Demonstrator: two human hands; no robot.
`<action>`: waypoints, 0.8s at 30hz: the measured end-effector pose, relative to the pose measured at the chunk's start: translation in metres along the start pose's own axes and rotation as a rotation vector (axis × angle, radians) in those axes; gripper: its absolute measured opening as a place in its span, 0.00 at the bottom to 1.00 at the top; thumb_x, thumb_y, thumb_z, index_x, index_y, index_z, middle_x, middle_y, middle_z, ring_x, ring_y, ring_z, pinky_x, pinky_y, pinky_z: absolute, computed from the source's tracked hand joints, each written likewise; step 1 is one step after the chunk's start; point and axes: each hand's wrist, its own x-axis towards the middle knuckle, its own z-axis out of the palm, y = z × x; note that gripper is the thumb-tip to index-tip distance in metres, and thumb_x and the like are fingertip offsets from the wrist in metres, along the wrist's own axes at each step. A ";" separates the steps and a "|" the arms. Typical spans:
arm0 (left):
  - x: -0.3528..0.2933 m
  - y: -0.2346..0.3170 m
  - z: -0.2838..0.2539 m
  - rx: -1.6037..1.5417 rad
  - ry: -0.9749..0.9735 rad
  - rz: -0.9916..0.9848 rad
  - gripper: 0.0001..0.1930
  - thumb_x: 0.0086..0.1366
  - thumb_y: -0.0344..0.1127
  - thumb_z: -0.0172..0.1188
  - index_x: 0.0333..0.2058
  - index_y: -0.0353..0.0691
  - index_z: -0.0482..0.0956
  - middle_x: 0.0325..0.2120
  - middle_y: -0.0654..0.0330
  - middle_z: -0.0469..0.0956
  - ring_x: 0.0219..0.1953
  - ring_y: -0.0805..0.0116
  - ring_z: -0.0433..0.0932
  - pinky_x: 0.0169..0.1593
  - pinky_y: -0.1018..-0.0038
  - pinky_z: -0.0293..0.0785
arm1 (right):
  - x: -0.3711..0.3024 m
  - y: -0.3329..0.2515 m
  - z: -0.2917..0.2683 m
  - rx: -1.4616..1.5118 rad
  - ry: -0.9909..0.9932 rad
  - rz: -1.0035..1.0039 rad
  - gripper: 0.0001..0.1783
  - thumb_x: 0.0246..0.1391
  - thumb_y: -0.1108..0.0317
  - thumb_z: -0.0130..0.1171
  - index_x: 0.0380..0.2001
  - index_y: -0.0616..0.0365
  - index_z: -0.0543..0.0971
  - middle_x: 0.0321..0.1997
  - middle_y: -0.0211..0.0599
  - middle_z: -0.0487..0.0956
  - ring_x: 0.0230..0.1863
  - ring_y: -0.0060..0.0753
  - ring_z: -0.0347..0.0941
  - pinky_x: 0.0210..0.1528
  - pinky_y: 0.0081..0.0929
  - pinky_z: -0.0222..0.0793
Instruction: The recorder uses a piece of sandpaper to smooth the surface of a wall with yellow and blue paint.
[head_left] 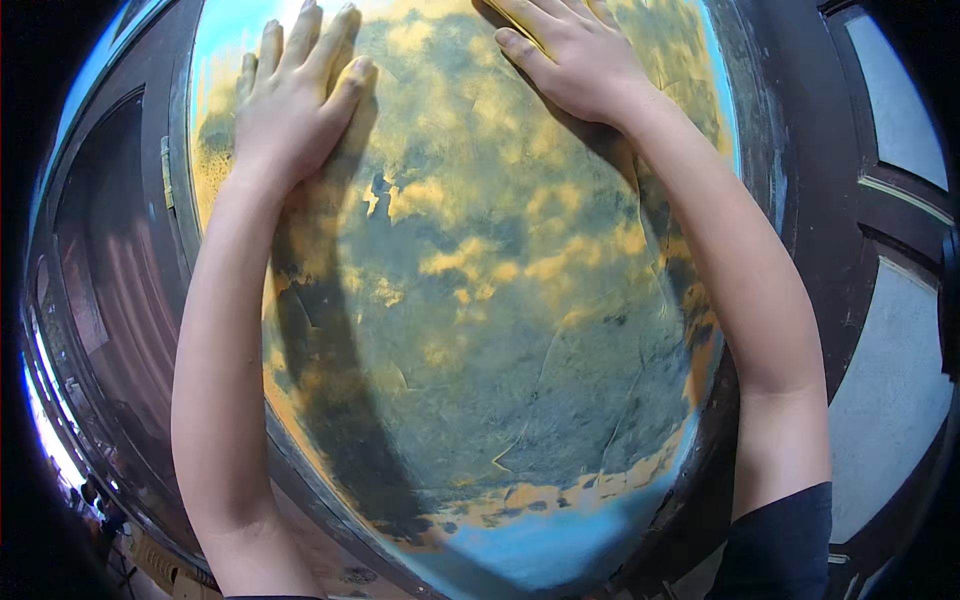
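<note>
A door-like upright panel [480, 330] stands before me, its surface mottled dark grey-green and yellow with light blue along parts of the edge. My left hand [295, 100] lies against its upper left area, fingers stretched and apart, yellowish powder or stain on them, holding nothing. Higher on the right, my right hand [580, 60] rests on the same surface with its fingers stretched upward; the frame's top cuts off their tips. Along its thumb side runs a narrow dark and yellow strip, perhaps shadow. A small ragged patch of chipped coating [380, 195] shows between my arms.
Dark frame wood borders the panel, with a hinge [167, 170] on its left side. Further left is a dark door with a glossy inset [125, 290]. Pale panels [890, 400] in dark framing stand at right. Cardboard [150, 560] lies at lower left.
</note>
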 end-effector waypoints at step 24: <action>0.042 0.061 -0.073 -0.171 -0.493 -0.182 0.33 0.71 0.57 0.42 0.70 0.51 0.56 0.73 0.50 0.46 0.74 0.43 0.39 0.74 0.52 0.35 | 0.004 0.002 -0.016 -0.024 -0.044 -0.075 0.32 0.67 0.51 0.40 0.72 0.46 0.56 0.78 0.41 0.47 0.79 0.44 0.37 0.78 0.43 0.35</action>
